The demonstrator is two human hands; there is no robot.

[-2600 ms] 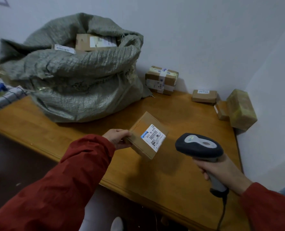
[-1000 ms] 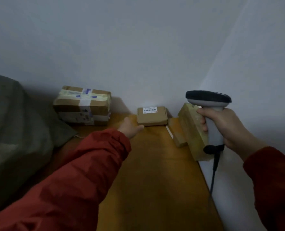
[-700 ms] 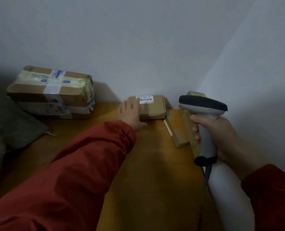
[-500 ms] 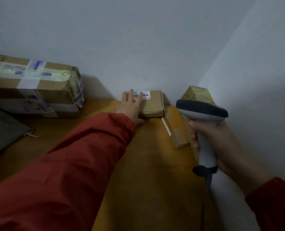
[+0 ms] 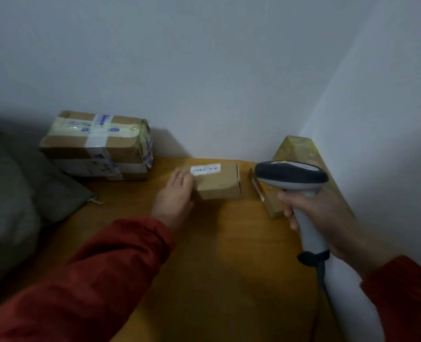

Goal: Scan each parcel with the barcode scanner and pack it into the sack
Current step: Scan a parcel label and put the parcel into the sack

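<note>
Head view, nearest first: I log the right hand [image 5: 327, 218] wrapped tight round the grey handle of the barcode scanner [image 5: 291, 177], held upright over the right side of the wooden table [image 5: 229, 267], its dark head pointing left. Mid-table, the left hand [image 5: 176, 196] lies over the left end of a small brown parcel [image 5: 219, 183] with a white label [image 5: 205, 169] on top; blur hides the thumb, so I cannot tell if it grips. Farther off: a flat parcel [image 5: 273, 206] and a yellowish wrapped parcel [image 5: 295, 149] along the right wall, a taped parcel [image 5: 96, 141] by the far wall, the grey sack [image 5: 12, 193] at left.
</note>
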